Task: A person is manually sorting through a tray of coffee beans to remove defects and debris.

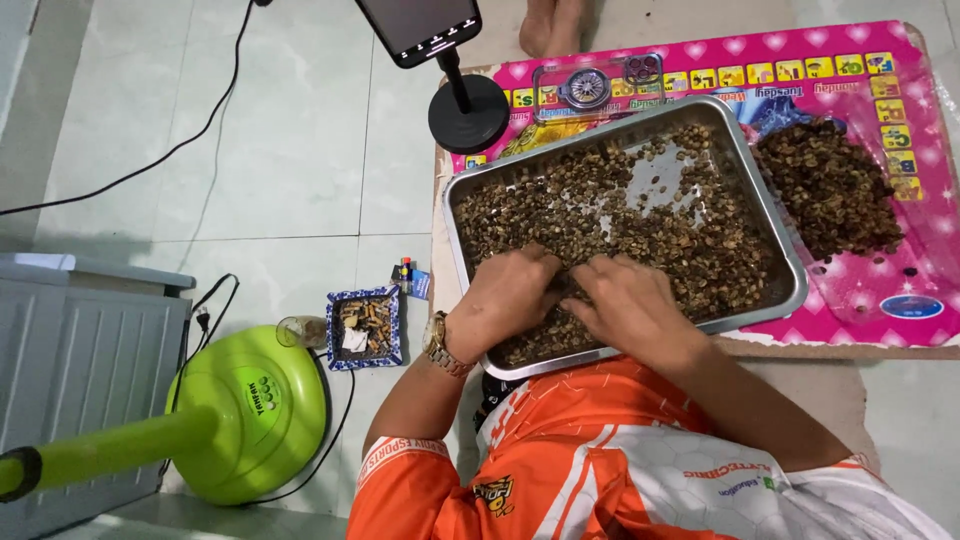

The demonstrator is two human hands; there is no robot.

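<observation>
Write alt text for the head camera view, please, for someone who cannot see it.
Seen from above, a person's left hand and right hand dig into brown beans in a metal tray on a pink mat, beside a second bean pile.

One metal tray (790,270), two hands (505,295) (630,305), one bean pile (830,185), one ashtray (366,327), one fan base (250,410).

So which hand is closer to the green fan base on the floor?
The left hand. It sits in the metal tray on the side toward the green fan base; the right hand is beside it, farther away.
</observation>
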